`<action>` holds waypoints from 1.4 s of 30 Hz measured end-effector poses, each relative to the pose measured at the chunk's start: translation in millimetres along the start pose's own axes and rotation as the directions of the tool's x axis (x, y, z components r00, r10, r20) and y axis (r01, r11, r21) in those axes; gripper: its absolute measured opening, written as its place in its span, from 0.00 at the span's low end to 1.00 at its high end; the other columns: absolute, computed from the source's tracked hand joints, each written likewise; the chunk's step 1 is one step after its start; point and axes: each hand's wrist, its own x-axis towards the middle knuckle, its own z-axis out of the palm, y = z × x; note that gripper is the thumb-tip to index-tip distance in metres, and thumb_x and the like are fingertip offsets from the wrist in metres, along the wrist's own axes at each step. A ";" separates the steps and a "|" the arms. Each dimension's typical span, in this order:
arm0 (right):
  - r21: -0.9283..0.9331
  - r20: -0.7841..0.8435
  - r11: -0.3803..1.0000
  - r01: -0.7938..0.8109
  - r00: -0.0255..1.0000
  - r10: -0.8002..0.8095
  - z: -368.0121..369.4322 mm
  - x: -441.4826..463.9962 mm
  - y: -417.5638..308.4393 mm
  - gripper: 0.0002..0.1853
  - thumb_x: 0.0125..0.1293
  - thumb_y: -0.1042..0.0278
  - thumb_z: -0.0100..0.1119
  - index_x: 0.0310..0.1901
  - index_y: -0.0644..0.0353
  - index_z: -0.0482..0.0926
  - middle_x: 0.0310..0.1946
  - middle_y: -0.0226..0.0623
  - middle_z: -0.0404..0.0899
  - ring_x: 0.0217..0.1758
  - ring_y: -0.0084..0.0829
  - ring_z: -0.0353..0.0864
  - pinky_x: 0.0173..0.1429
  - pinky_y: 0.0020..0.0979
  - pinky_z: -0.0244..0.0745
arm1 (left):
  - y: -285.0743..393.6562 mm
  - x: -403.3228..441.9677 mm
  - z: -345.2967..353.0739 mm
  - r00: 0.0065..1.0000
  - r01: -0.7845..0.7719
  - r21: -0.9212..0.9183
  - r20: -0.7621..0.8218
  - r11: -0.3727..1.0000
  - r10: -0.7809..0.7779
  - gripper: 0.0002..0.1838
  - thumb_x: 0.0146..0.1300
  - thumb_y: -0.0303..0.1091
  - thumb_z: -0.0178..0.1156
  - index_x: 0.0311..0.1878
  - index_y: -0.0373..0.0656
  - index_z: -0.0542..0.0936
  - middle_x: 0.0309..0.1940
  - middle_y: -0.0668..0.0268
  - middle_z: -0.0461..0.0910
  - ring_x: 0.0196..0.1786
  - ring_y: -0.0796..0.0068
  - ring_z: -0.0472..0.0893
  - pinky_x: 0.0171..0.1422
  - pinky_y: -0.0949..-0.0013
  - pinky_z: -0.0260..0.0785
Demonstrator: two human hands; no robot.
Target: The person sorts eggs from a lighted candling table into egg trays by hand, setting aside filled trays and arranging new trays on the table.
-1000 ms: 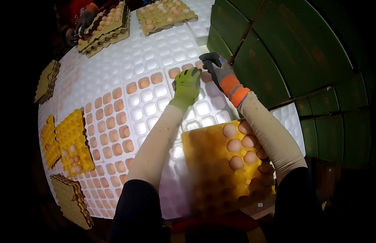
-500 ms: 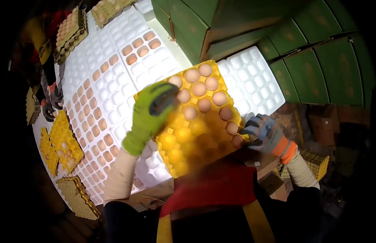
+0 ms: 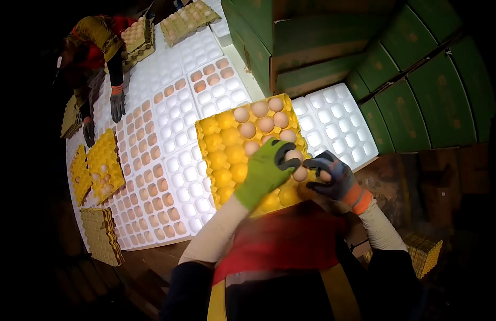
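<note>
In front of me a yellow egg tray (image 3: 208, 160) lies over white foam trays, its upper right part holding several brown eggs (image 3: 265, 124) and its left cells bare. My left hand (image 3: 266, 171), in a green glove with grey fingertips, reaches over the tray with its fingers curled round an egg (image 3: 294, 155). Another egg (image 3: 300, 174) sits just below those fingers. At the tray's right edge my right hand (image 3: 338, 179), in a grey and orange glove, has its fingers bent round an egg (image 3: 325, 176). Both hands nearly meet.
White foam trays (image 3: 176, 176) cover the table, several cells filled with eggs. Green boxes (image 3: 435, 101) are stacked at the right and back. A co-worker's gloved hand (image 3: 117, 106) is at the far left, near other yellow trays (image 3: 106, 155). Stacked trays (image 3: 424, 257) stand lower right.
My left hand has moved right and down across the tray, close to my right hand, and now grips an egg. The view has shifted, showing more of the co-worker.
</note>
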 end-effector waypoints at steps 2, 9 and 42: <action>-0.218 0.038 0.973 0.080 0.997 -0.073 12.1 13.2 -5.8 0.25 0.53 0.58 0.79 0.53 0.48 0.83 0.45 0.42 0.80 0.50 0.48 0.83 0.48 0.44 0.83 | -2.4 -21.6 -31.6 0.969 0.189 -0.595 -0.015 0.781 -0.246 0.20 0.71 0.40 0.60 0.61 0.41 0.79 0.53 0.62 0.84 0.53 0.64 0.85 0.61 0.64 0.78; 0.341 0.001 0.939 -0.036 0.999 0.038 2.5 11.9 23.3 0.19 0.64 0.56 0.72 0.51 0.58 0.83 0.47 0.39 0.84 0.45 0.36 0.86 0.50 0.36 0.83 | -24.3 -20.8 -55.6 0.940 0.187 0.066 -0.301 0.980 -0.159 0.21 0.58 0.32 0.71 0.55 0.45 0.82 0.41 0.61 0.77 0.44 0.61 0.81 0.51 0.62 0.75; -0.323 0.029 0.928 0.185 0.982 -0.186 134.1 331.5 -111.2 0.21 0.62 0.42 0.71 0.53 0.39 0.84 0.50 0.30 0.80 0.49 0.40 0.86 0.51 0.42 0.81 | -279.6 -13.4 -245.8 0.523 0.712 0.097 -0.735 0.695 -0.433 0.23 0.57 0.50 0.73 0.56 0.58 0.85 0.51 0.69 0.80 0.51 0.62 0.84 0.51 0.55 0.78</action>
